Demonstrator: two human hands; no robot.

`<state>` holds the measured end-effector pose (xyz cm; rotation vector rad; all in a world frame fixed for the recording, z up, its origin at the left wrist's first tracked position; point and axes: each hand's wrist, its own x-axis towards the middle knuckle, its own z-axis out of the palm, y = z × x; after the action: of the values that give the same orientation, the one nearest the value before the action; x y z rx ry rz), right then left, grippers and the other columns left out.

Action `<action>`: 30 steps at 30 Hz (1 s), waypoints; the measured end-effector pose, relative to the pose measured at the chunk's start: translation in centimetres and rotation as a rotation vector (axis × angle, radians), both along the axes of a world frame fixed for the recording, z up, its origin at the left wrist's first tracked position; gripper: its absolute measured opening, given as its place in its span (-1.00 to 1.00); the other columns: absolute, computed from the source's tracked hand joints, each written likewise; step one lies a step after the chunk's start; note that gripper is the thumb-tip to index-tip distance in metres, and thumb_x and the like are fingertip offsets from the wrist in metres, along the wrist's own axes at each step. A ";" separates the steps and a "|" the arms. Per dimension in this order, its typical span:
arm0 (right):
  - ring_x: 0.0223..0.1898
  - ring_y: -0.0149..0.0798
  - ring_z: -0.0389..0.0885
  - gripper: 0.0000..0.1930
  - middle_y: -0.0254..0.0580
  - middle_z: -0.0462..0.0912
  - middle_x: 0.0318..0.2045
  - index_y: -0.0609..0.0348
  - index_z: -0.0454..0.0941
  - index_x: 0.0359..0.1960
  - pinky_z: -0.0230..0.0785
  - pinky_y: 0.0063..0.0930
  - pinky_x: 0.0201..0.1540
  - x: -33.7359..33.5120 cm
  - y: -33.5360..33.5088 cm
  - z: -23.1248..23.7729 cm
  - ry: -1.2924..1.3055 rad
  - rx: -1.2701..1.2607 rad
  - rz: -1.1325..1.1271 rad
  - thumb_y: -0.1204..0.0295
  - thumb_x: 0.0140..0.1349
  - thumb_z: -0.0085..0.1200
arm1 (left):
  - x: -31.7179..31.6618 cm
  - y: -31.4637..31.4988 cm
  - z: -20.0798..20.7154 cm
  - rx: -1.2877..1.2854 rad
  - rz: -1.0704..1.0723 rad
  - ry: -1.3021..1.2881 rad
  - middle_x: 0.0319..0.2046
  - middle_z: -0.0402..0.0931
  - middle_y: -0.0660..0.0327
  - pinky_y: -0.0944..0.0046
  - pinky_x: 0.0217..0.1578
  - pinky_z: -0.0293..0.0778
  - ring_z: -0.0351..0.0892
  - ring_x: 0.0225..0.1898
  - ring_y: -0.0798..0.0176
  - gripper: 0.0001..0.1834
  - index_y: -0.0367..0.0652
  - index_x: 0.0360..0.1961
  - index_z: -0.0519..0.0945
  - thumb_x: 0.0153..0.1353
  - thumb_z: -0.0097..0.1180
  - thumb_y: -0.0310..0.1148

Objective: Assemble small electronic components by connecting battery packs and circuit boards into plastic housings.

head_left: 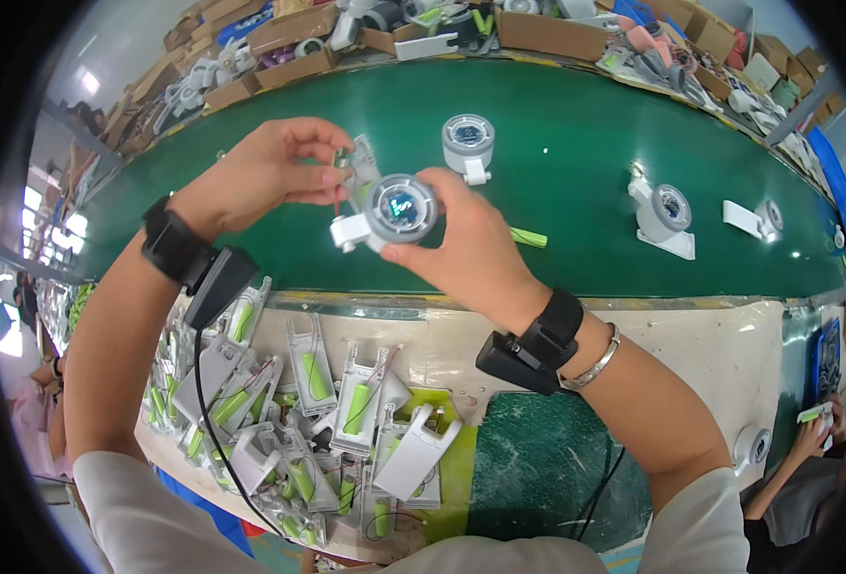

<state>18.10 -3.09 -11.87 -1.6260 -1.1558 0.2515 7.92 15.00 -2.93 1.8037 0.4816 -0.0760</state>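
Over the green conveyor belt (279, 258), my right hand (476, 239) grips a round white-and-grey fan head (402, 208) by its rim. A lit display glows at the fan head's centre, and a white hinged arm (351, 230) sticks out from its left side. My left hand (289, 167) is closed, thumb and fingers pinching a small part with a red wire (340, 172) just beside the fan head. What this part is cannot be made out clearly. A clear plastic piece (364, 158) shows behind the fingertips.
Behind my hands a similar fan head (468, 142) stands on the belt; others (670, 210) lie to the right, near a green battery (528, 236). White casings with green batteries (356, 402) pile up on the near table, left of a dark green mat (547, 469). Co-worker's hands (815, 430) work at right.
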 end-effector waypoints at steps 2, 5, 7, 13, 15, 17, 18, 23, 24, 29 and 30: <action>-0.32 -0.08 0.43 -0.48 -0.11 0.53 -0.44 0.19 0.35 -0.22 0.21 -0.25 -0.20 0.3 0.3 -0.3 -0.205 -0.065 -0.120 0.32 -0.26 0.29 | 0.5 0.5 -0.7 0.001 0.010 0.023 -0.33 0.41 0.29 0.43 -0.25 0.48 0.51 -0.31 0.38 -0.72 -0.22 -0.15 0.38 0.06 0.06 -0.54; -0.32 -0.12 0.43 -0.49 -0.16 0.53 -0.46 0.17 0.37 -0.24 0.17 -0.28 -0.16 0.9 0.5 -0.9 -0.321 -0.069 -0.137 0.31 -0.28 0.29 | 0.8 1.1 -1.7 -0.007 0.002 0.041 -0.33 0.41 0.30 0.45 -0.25 0.47 0.51 -0.30 0.38 -0.71 -0.22 -0.16 0.38 0.06 0.08 -0.53; -0.29 -0.14 0.43 -0.50 -0.19 0.53 -0.47 0.16 0.39 -0.26 0.15 -0.30 -0.14 1.0 0.6 -1.4 -0.344 -0.056 -0.150 0.30 -0.29 0.30 | 1.1 1.2 -2.1 -0.017 -0.017 0.059 -0.34 0.42 0.31 0.44 -0.24 0.47 0.51 -0.29 0.39 -0.72 -0.21 -0.18 0.38 0.05 0.09 -0.51; -0.22 -0.09 0.42 -0.46 -0.09 0.52 -0.36 0.20 0.39 -0.19 0.17 -0.26 -0.10 2.8 1.3 -1.8 -0.411 -0.019 -0.035 0.26 -0.26 0.29 | 0.7 2.0 -2.5 0.193 0.044 0.146 -0.35 0.43 0.31 0.46 -0.25 0.46 0.49 -0.27 0.42 -0.72 -0.19 -0.21 0.39 0.01 0.11 -0.53; -0.13 -0.02 0.39 -0.38 0.02 0.44 -0.17 0.20 0.33 -0.06 0.21 -0.21 -0.04 5.0 1.9 -0.4 -0.214 -0.027 -0.061 0.25 -0.21 0.26 | 0.1 3.4 -2.7 0.252 0.083 0.193 -0.32 0.43 0.29 0.44 -0.22 0.43 0.47 -0.24 0.42 -0.70 -0.21 -0.18 0.39 0.01 0.11 -0.50; -0.08 0.01 0.37 -0.35 0.05 0.38 -0.09 0.18 0.28 -0.01 0.22 -0.23 -0.01 7.6 3.4 -0.8 -0.305 -0.050 -0.105 0.25 -0.19 0.25 | -0.5 3.0 -2.4 0.313 0.119 0.242 -0.29 0.43 0.26 0.42 -0.19 0.41 0.45 -0.21 0.41 -0.68 -0.22 -0.16 0.39 0.02 0.11 -0.47; -0.04 0.04 0.35 -0.32 0.08 0.31 -0.01 0.16 0.23 0.04 0.23 -0.24 0.01 8.7 4.1 -1.5 -0.403 -0.081 -0.163 0.25 -0.16 0.23 | -0.5 2.5 -2.5 0.491 0.187 0.203 -0.25 0.43 0.24 0.40 -0.15 0.36 0.43 -0.18 0.40 -0.65 -0.23 -0.12 0.39 0.03 0.11 -0.41; -0.02 0.04 0.35 -0.38 0.08 0.28 -0.02 0.12 0.27 0.04 0.24 -0.32 0.02 10.0 5.4 -3.7 -0.327 -0.197 -0.048 0.34 -0.14 0.20 | -2.1 -1.5 3.0 0.574 0.230 -0.136 -0.14 0.42 0.19 0.36 -0.05 0.24 0.37 -0.09 0.37 -0.58 -0.24 -0.04 0.37 0.10 0.05 -0.26; -0.05 0.03 0.36 -0.40 0.06 0.31 -0.06 0.12 0.30 0.02 0.25 -0.33 0.01 10.3 4.7 -3.5 -0.329 -0.207 -0.061 0.35 -0.15 0.20 | -2.4 -2.8 5.0 0.510 0.198 -0.203 -0.14 0.42 0.20 0.37 -0.05 0.24 0.38 -0.09 0.37 -0.59 -0.23 -0.05 0.38 0.12 0.04 -0.24; -0.11 -0.04 0.40 -0.41 -0.01 0.38 -0.16 0.13 0.36 -0.04 0.28 -0.37 -0.04 8.4 0.4 0.8 -0.285 -0.078 -0.103 0.35 -0.20 0.23 | -6.2 -10.5 12.4 0.224 0.234 -0.615 -0.18 0.45 -0.01 0.41 -0.18 0.48 0.54 -0.22 0.27 -0.65 -0.35 -0.07 0.33 0.16 0.00 -0.39; -0.11 -0.05 0.40 -0.42 -0.02 0.38 -0.16 0.13 0.36 -0.04 0.28 -0.36 -0.04 7.8 -0.4 1.8 -0.262 -0.043 -0.092 0.35 -0.20 0.23 | -6.2 -12.3 12.9 0.230 0.243 -0.623 -0.18 0.45 -0.01 0.41 -0.18 0.48 0.54 -0.22 0.27 -0.65 -0.35 -0.07 0.33 0.16 0.00 -0.39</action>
<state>25.88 -3.52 -10.10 -1.7827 -1.2742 0.0033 1.71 2.73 9.97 1.8576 0.2599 0.7142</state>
